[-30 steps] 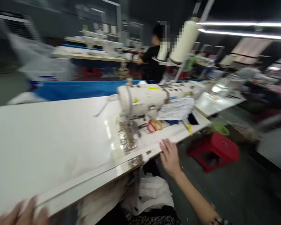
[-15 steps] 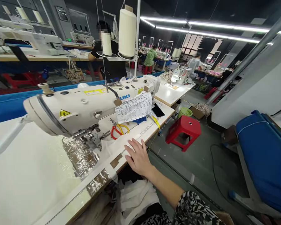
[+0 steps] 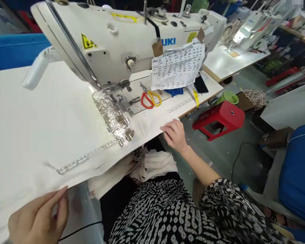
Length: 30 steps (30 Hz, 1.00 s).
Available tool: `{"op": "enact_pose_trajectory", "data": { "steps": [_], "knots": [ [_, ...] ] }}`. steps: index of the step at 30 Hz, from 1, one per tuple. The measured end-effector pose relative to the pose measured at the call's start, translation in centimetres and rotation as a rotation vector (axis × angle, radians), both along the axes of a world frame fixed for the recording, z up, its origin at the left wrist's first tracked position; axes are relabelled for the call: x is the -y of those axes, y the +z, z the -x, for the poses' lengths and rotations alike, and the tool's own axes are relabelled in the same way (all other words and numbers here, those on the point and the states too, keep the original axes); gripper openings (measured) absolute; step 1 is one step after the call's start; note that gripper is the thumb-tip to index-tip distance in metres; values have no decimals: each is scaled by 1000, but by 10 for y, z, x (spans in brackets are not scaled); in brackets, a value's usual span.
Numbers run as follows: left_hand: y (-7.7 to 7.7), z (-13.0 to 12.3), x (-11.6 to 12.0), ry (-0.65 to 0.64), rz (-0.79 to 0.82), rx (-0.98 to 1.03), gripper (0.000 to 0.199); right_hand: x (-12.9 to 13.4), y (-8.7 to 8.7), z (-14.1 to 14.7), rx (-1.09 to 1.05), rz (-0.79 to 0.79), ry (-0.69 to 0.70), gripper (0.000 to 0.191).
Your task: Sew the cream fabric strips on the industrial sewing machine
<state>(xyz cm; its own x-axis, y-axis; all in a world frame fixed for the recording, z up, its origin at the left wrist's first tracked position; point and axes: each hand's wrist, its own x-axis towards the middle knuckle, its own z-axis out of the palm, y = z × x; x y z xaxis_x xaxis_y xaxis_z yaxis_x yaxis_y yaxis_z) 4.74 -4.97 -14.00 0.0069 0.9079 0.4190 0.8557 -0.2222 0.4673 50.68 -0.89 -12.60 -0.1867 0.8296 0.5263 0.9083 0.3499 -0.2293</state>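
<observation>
In the lower left, my left hand (image 3: 39, 217) pinches the edge of a thin white fabric (image 3: 139, 134). My right hand (image 3: 176, 135) has its fingers closed on the fabric's other end, at the front edge of the table. Between the two hands the fabric lies along that edge, in front of the sewing machine (image 3: 137, 37) and its needle area. Behind it rest scissors (image 3: 151, 100) with one red and one yellow handle loop. A printed ruler (image 3: 83, 161) shows on the tabletop near my left hand.
A handwritten sheet (image 3: 178, 66) is taped to the machine. A dark phone (image 3: 201, 84) and yellow tape measure (image 3: 196, 98) lie at the table's right end. Beyond stand a red stool (image 3: 223, 117) and green basket (image 3: 230, 97). Pale cloth (image 3: 160, 166) lies on my lap.
The view has tilted down and closer. My left hand has come into view, pinching the fabric. My right hand, earlier spread flat on the tabletop, has closed on the fabric edge.
</observation>
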Motion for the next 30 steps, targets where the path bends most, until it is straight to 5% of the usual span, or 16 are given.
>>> {"op": "enact_pose_trajectory", "data": {
  "steps": [3,5,8,12,14,17,21,23,26,30],
  "knots": [
    [-24,8,13,-55,-261,-131,5,20,-12,7,-42,-32,5,21],
    [-43,12,21,47,-261,-152,7,35,-23,16,-53,48,66,21],
    [-75,20,35,192,28,-173,6,57,-42,28,-45,241,185,22],
    [-104,22,51,117,361,-85,34,87,-62,23,15,451,306,19],
    [-99,7,55,147,411,-45,47,98,-68,14,78,519,312,14],
    [-71,-43,56,211,552,129,56,104,-70,5,124,528,251,14],
    [-39,-141,48,-264,1153,705,59,103,-53,21,109,492,178,21],
    [-35,-184,42,-313,1369,989,68,104,-38,39,103,468,182,21],
    [-31,-221,28,-202,1367,1346,61,108,-12,65,121,450,315,17],
    [-6,-220,8,-262,1310,1445,50,97,21,76,-112,329,366,18]
  ]
}}
